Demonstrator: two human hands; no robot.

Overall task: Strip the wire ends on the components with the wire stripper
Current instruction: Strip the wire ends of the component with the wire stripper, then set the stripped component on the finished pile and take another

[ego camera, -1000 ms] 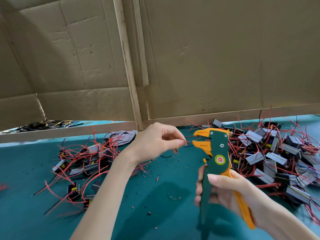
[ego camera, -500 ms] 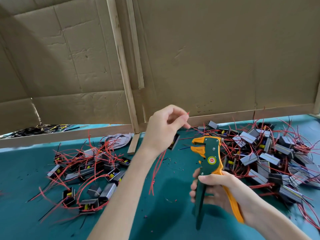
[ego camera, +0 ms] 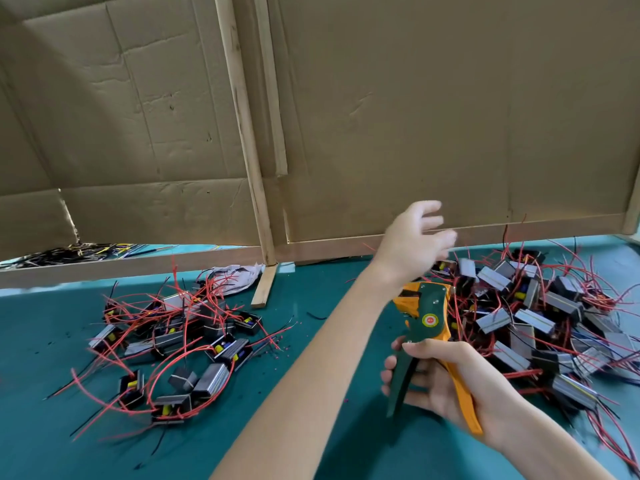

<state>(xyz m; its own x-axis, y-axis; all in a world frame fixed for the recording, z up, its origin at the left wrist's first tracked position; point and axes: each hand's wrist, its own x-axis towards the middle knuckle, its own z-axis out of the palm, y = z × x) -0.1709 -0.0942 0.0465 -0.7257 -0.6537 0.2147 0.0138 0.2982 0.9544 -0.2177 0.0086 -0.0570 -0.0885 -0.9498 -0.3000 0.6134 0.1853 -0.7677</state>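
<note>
My right hand (ego camera: 440,382) grips the handles of the green and orange wire stripper (ego camera: 427,327), held upright with its jaws pointing left. My left hand (ego camera: 414,242) hovers blurred above the near edge of the right pile of components (ego camera: 533,317), fingers spread and holding nothing. These components are small black and grey blocks with red and black wires. A second pile of the same components (ego camera: 180,344) lies on the left of the teal table (ego camera: 52,441).
A cardboard wall (ego camera: 381,116) on a wooden frame (ego camera: 246,140) closes off the back of the table. A crumpled grey cloth (ego camera: 235,275) lies by the frame's foot. Wire scraps dot the table between the piles. Dark cables (ego camera: 65,252) lie behind the lower rail at left.
My left hand let go of the component it held and swung right over the right pile with fingers spread. The stripper stayed in my right hand.
</note>
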